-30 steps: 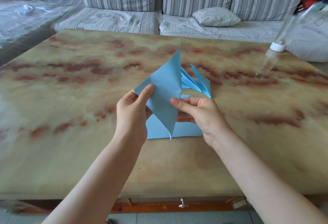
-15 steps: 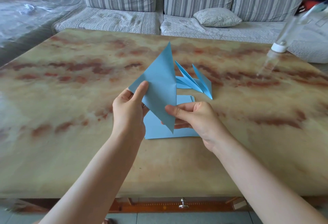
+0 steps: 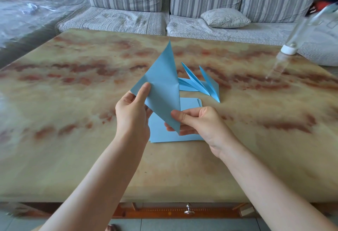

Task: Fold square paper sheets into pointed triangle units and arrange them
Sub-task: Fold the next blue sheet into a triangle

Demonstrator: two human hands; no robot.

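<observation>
At center frame, the left hand (image 3: 131, 113) pinches a side corner and the right hand (image 3: 199, 123) the lower tip of a blue sheet (image 3: 161, 88), held above the paper stack (image 3: 161, 136) on the table (image 3: 73, 121), seemingly to line up a fold, finished points (image 3: 199, 84) just behind.

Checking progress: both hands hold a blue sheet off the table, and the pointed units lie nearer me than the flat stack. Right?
No: head view shows the pointed units beyond the flat stack. Left hand and right hand do hold the blue sheet.
</observation>
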